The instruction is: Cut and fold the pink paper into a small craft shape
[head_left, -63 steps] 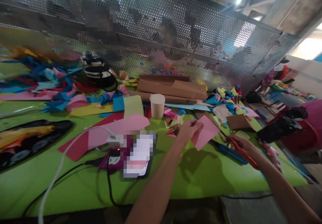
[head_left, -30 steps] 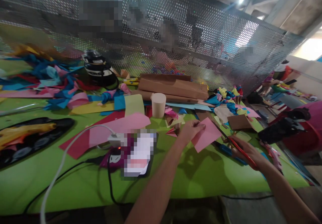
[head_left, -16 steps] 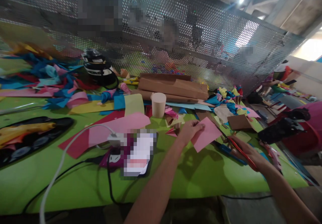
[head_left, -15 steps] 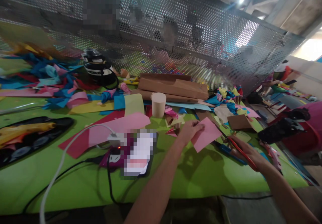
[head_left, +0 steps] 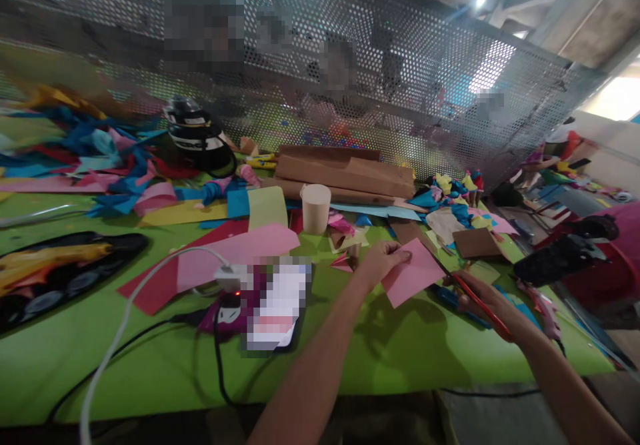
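Between the thumb and fingers of my left hand [head_left: 381,263] is a pink paper square [head_left: 413,275], held above the green table [head_left: 380,358]. My right hand [head_left: 483,298] is wrapped round red-handled scissors [head_left: 483,308], whose dark blades point up and left to the paper's right edge. Whether the blades touch the paper I cannot tell. Under my right hand lies a blue tool [head_left: 457,303]. A beige paper cup [head_left: 315,209] stands behind my left hand.
A phone [head_left: 277,308] lies beside a purple power strip [head_left: 220,318] with cables at the left. Brown paper rolls [head_left: 345,175] lie before a perforated metal screen [head_left: 300,51]. Colored paper scraps [head_left: 105,158] and a black tray [head_left: 125,245] are further left; a pink glue gun [head_left: 549,311] lies right.
The pink paper has shifted slightly right and down with my left hand. My right hand and the scissors have hardly moved.
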Available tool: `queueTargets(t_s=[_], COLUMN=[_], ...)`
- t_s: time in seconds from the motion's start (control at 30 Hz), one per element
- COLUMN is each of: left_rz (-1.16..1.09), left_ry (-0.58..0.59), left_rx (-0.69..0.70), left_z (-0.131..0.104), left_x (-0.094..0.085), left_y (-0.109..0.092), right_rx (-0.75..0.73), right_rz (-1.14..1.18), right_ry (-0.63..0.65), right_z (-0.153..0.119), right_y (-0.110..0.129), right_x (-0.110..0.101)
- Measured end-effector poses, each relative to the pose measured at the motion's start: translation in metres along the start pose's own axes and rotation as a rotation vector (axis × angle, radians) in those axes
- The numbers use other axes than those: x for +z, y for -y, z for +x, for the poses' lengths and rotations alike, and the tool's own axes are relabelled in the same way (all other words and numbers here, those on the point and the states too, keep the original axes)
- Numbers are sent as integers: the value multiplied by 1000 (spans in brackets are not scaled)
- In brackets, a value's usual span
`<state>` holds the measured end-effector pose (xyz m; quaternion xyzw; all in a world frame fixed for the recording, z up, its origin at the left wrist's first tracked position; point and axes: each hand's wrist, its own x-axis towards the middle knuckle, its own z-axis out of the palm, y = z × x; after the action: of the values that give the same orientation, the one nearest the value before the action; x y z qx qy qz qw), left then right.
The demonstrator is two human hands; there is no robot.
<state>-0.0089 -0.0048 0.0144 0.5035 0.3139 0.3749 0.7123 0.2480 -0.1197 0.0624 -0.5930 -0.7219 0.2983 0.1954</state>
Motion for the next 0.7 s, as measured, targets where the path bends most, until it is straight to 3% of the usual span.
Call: queueTargets(t_s=[0.7], left_rz=[-22], left_ry=[23], left_rx=[29], left_z=[-8], left_x=[4], left_y=[-9], right_rx=[118], right_rz=[240], right_ry=[-29], right_z=[1], right_y=[4], right_x=[11])
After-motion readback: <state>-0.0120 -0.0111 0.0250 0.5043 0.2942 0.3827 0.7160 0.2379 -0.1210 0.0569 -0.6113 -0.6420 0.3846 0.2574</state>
